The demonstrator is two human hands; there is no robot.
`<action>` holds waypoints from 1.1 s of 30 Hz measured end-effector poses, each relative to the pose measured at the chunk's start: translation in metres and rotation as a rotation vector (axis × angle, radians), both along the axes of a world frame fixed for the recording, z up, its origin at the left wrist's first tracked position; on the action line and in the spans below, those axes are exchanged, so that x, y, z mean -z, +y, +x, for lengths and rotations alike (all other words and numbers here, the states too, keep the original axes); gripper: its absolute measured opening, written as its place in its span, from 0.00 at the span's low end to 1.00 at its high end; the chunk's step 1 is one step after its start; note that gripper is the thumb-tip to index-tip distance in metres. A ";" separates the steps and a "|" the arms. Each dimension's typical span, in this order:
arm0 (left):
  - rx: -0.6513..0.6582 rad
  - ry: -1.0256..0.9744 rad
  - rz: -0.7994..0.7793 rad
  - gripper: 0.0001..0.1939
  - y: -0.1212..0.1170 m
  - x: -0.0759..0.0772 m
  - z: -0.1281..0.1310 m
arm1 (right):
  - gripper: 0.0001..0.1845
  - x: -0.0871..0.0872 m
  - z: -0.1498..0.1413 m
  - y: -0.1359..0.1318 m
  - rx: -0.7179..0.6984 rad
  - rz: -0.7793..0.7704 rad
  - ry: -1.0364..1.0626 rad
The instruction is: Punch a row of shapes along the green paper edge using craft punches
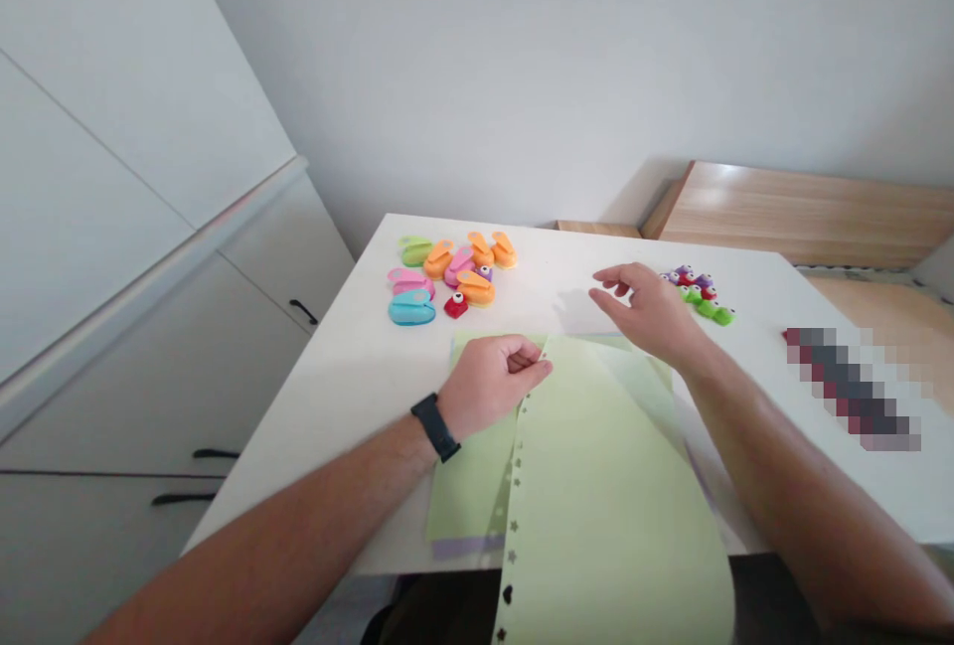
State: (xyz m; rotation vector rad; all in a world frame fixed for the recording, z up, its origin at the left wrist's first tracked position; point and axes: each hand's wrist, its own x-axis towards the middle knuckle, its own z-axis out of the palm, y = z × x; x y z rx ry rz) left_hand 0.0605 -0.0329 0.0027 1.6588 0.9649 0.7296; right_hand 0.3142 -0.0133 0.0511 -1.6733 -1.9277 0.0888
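Note:
My left hand, with a black band on the wrist, is closed in a pinch on the top left corner of a light green paper sheet. That sheet is lifted off the white table and has small shapes punched along its left edge. Under it lies a stack of green and lilac paper. My right hand hovers open above the table beyond the sheet, fingers spread, holding nothing. It is nearest to a cluster of small purple, red and green punches.
A group of larger craft punches in orange, pink, green, blue and red sits at the table's far left. White cabinets stand to the left. A wooden surface lies behind the table at right. A pixelated patch covers something on the right.

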 end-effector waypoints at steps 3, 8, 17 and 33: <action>-0.003 -0.012 -0.015 0.12 0.001 0.004 0.001 | 0.15 -0.017 -0.045 0.006 -0.221 -0.013 -0.034; -0.010 0.005 -0.044 0.12 0.003 0.005 0.002 | 0.20 -0.023 -0.118 0.035 -0.441 -0.156 -0.246; 0.040 0.063 0.079 0.12 0.007 0.008 -0.001 | 0.10 -0.001 -0.174 0.073 -0.464 -0.227 -0.612; -0.020 0.000 -0.042 0.13 0.009 0.005 -0.002 | 0.20 -0.021 -0.052 0.006 -0.244 -0.292 0.503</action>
